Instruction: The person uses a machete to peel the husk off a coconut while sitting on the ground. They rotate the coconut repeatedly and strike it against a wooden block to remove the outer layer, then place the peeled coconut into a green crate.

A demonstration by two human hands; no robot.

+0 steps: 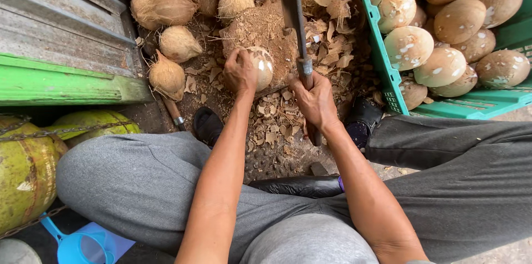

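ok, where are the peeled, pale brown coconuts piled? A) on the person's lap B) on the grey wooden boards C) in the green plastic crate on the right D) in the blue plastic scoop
C: the peeled, pale brown coconuts fill the green plastic crate right of the right hand, which grips a cleaver.

- The left hand [240,71] is gripping a partly peeled coconut [261,66] against the chopping stump [260,34].
- The right hand [315,100] is holding a cleaver [293,20], its blade lying over the stump.
- Husked brown coconuts [166,9] are lying left of the stump.
- Peeled coconuts [443,25] are filling a green crate [388,75] right of it.
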